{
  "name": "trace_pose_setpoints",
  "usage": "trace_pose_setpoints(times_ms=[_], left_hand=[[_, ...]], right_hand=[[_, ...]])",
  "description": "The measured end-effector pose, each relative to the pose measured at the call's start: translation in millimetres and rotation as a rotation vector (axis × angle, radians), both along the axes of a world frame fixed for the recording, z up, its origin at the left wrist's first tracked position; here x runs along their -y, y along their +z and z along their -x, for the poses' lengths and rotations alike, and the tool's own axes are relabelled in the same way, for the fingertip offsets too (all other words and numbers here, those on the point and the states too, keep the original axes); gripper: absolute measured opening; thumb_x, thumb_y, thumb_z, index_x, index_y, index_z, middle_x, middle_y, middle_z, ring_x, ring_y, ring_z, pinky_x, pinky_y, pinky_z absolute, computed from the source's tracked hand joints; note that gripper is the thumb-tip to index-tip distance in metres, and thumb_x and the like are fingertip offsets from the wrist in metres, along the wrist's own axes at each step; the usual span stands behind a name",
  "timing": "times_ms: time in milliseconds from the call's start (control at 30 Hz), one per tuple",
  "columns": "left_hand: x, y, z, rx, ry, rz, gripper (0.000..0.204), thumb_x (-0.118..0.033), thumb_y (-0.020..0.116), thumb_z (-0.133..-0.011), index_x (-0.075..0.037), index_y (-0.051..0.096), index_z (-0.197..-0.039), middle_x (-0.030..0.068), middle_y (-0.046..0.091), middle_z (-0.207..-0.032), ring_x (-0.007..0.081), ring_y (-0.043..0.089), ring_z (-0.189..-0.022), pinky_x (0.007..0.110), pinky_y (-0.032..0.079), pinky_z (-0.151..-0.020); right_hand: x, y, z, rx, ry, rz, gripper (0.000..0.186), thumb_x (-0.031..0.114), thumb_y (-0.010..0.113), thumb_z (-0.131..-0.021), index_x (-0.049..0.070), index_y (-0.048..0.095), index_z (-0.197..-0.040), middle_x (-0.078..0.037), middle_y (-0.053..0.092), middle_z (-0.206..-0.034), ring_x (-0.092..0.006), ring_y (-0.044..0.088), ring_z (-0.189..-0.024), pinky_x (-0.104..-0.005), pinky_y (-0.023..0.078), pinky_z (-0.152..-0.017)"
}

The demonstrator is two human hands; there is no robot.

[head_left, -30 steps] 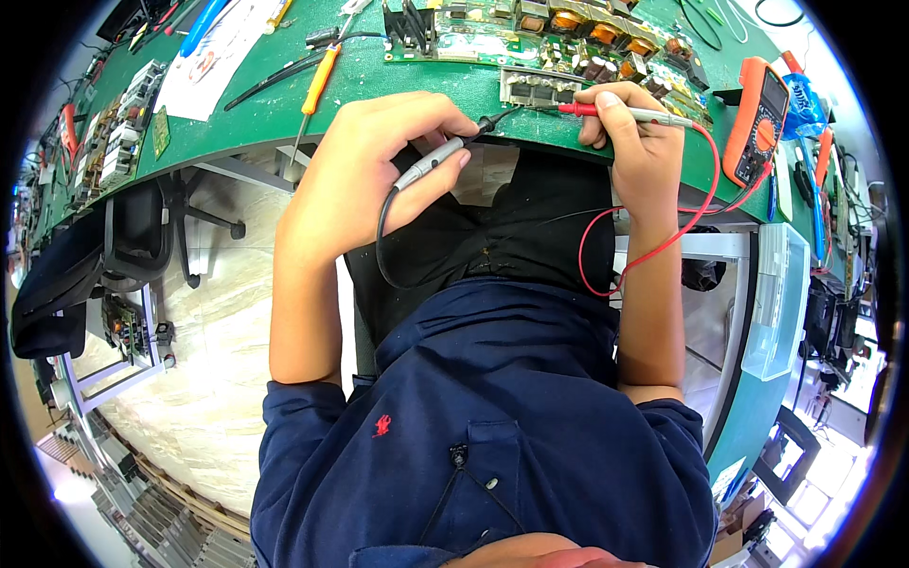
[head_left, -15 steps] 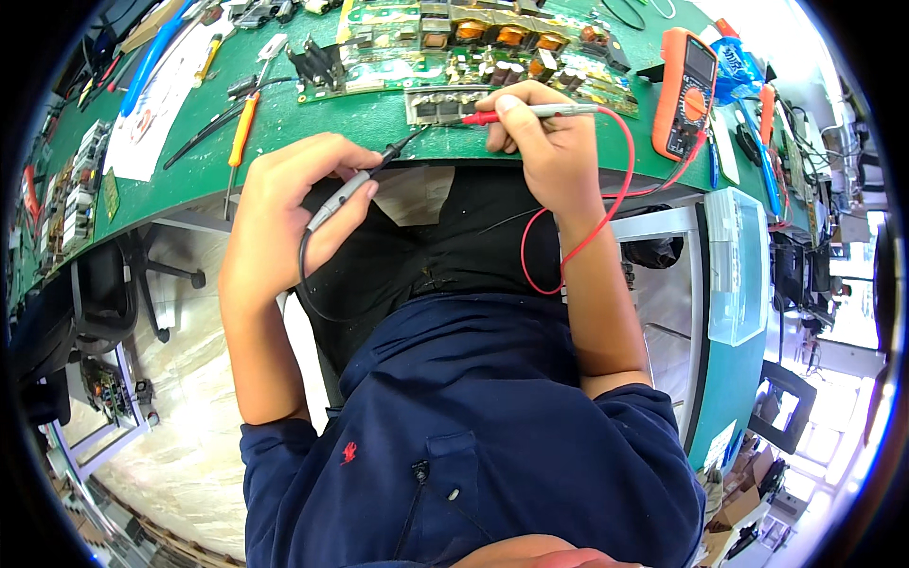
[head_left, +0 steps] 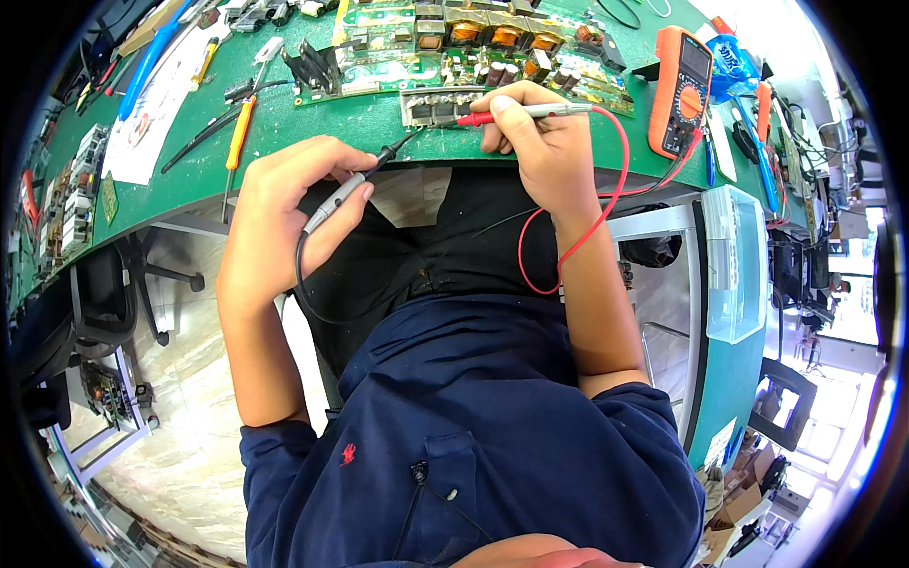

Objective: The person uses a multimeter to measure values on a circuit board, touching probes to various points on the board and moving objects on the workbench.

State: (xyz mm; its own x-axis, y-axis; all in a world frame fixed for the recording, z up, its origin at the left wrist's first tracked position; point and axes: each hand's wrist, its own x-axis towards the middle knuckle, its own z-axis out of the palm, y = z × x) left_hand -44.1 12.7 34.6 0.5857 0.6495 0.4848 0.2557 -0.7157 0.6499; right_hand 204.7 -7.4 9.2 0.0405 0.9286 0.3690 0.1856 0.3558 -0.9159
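Upper centre: left grip (head_left: 284,201) pinches black-grey probe (head_left: 333,203), right grip (head_left: 549,144) red-grey probe (head_left: 553,111); likely light, stiff; hold grey barrels (head_left: 324,214)

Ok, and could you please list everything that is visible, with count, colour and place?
Black-tipped probe: 1, grey, left of centre
Red-tipped probe: 1, grey, right of centre
Red wire: 1, red, right
Meter: 1, orange, bench right
Packet: 1, blue, beside meter
Circuit boards: several, mostly green, top
Screwdriver: 1, orange, bench left
Paper: 1, white, bench left
Bench: 1, green, across top
Chair: at least 1, black, left
Small rim items: uncountable, unclear
Shirt: 1, navy, lower middle
Left hand: 1, bare, holding black-tipped probe
Right hand: 1, bare, holding red-tipped probe
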Motion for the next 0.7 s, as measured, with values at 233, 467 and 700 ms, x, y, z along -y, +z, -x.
trace_pose_setpoints(times_ms=[233,467,700], left_hand=[[-0.3,0.6,0.0,-0.01,0.003,-0.004,0.015,0.001,0.066,-0.076,0.004,0.062,-0.09,0.0144,0.063,-0.079,0.0248,0.064,-0.07,0.03,0.049,-0.064],[-1.5,-1.1,-0.6,0.007,0.004,-0.02,0.015,0.0,0.066,-0.076,0.002,0.063,-0.09,0.0137,0.062,-0.076,0.0249,0.063,-0.068,0.03,0.048,-0.062],[0.3,2.4,3.4,0.094,-0.033,0.009,0.019,0.001,0.067,-0.074,0.002,0.067,-0.093,0.0104,0.066,-0.075,0.0169,0.064,-0.069,0.026,0.048,-0.065]], right_hand=[[-0.3,-0.4,-0.8,-0.001,0.004,0.003,0.02,0.012,0.051,-0.093,-0.001,0.066,-0.089,-0.002,0.06,-0.065,-0.0057,0.053,-0.061,-0.0199,0.039,-0.056],[-0.5,1.2,-0.6,-0.01,-0.001,0.021,0.019,0.011,0.052,-0.093,-0.001,0.065,-0.089,-0.002,0.06,-0.065,-0.0057,0.053,-0.062,-0.02,0.04,-0.057],[-2.5,-5.7,-14.3,-0.353,-0.087,-0.061,0.026,0.013,0.046,-0.094,-0.006,0.064,-0.09,-0.006,0.055,-0.063,-0.0112,0.05,-0.057,-0.0244,0.038,-0.053]])
